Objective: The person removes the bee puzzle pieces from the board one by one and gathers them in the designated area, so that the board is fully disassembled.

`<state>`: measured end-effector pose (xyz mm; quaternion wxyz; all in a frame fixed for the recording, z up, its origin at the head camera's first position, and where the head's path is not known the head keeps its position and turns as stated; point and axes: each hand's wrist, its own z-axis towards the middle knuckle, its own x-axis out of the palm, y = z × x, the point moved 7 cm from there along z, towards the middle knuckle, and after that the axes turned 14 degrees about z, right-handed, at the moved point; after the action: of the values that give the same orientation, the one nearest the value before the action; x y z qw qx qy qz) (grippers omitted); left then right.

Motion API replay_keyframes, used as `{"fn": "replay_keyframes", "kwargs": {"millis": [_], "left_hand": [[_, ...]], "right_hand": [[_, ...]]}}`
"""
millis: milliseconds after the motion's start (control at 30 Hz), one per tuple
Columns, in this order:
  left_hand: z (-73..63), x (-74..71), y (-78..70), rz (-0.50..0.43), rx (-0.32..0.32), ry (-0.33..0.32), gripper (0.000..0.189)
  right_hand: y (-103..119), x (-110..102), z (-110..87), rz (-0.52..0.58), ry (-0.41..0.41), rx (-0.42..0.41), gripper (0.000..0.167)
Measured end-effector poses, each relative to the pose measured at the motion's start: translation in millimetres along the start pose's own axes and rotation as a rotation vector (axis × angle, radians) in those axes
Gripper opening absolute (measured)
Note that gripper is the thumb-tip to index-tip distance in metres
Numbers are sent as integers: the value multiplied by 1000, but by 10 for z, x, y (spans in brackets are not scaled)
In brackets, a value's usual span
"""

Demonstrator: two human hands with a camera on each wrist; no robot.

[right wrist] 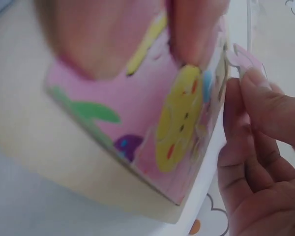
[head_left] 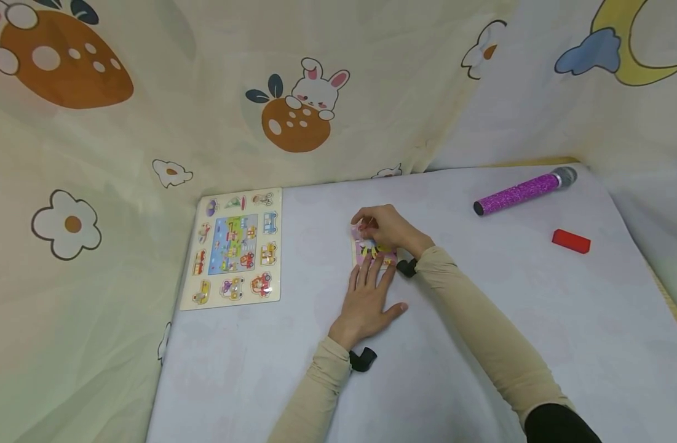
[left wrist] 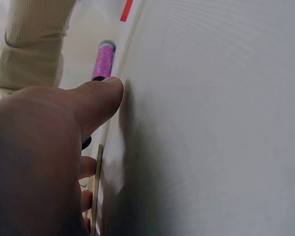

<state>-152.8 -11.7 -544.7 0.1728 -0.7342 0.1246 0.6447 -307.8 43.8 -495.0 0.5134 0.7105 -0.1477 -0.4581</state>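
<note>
A small pink jigsaw puzzle [head_left: 390,257] with a yellow cartoon figure lies in a pale tray [right wrist: 137,201] near the middle of the table. My left hand [head_left: 366,307] lies with its fingers straight, and their tips press on the puzzle's near part; the thumb points out to the right. Over the far part, my right hand [head_left: 390,227] pinches a pink puzzle piece [right wrist: 250,58] between thumb and fingers, its edge raised above the board in the right wrist view. The right hand partly covers the puzzle in the head view.
To the left lies a larger picture board [head_left: 231,246] with vehicle pieces. A glittery purple microphone [head_left: 521,194] and a red block [head_left: 571,241] lie at the right. A patterned cloth [head_left: 205,123] hangs behind the white table [head_left: 482,369].
</note>
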Motion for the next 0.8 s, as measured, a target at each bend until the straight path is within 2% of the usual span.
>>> {"fn": "replay_keyframes", "kwargs": {"millis": [167, 267, 400, 600, 800], "left_hand": [[1, -1, -14, -31, 7, -9, 85], [-4, -7, -17, -27, 4, -16, 86], [-7, -20, -23, -21, -4, -10, 86], [-4, -34, -30, -22, -11, -7, 87], [1, -4, -16, -15, -24, 2, 89]], "right_hand": [[-46, -87, -38, 19, -73, -2, 26], [-78, -135, -69, 17, -94, -7, 22], [-146, -219, -124, 39, -119, -3, 24], [-264, -390, -251, 101, -156, 36, 33], [-392, -621, -432, 74, -209, 53, 32]]}}
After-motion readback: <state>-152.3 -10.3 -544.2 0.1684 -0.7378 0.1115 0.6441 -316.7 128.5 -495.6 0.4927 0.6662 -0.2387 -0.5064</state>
